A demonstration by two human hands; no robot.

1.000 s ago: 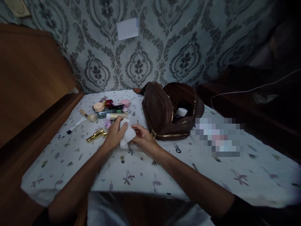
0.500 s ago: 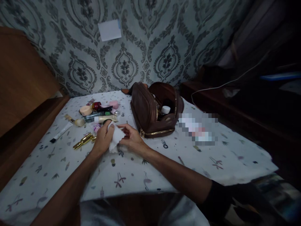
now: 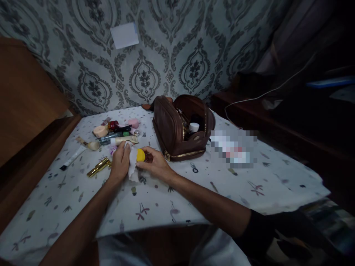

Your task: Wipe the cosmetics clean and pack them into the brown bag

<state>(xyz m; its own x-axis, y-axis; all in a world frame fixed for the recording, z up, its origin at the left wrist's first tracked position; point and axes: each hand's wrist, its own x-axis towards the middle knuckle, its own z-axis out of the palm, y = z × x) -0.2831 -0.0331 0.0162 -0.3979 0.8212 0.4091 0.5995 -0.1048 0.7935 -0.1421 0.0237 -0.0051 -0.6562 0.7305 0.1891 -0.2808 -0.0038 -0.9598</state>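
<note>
White tissue (image 3: 133, 168) is pinched in my left hand (image 3: 119, 162), its ragged edge hanging over the tablecloth. My right hand (image 3: 156, 164) grips a small round container with a bright yellow end (image 3: 141, 155) and a dark reddish part under the fingers; its exact kind is unclear. The yellow end rests against the tissue. Just left of my hands lie a gold tube (image 3: 97, 168) and a cream squeeze tube (image 3: 124, 140). Behind my right hand, the brown toiletry bag (image 3: 169, 127) stands unzipped, a white-capped bottle (image 3: 193, 128) inside.
Cosmetics lie at the left: a peach round case (image 3: 100, 131), a brush (image 3: 93, 145), a white tube with a black cap (image 3: 72, 158) and a pink item (image 3: 133, 122). A blurred-out item (image 3: 233, 149) is right of the bag. A wooden panel (image 3: 27, 99) borders the left side.
The container's yellow end, hidden behind the tissue and fingers before, now shows between my hands. The view has shifted slightly; the bag and cosmetics stay in place.
</note>
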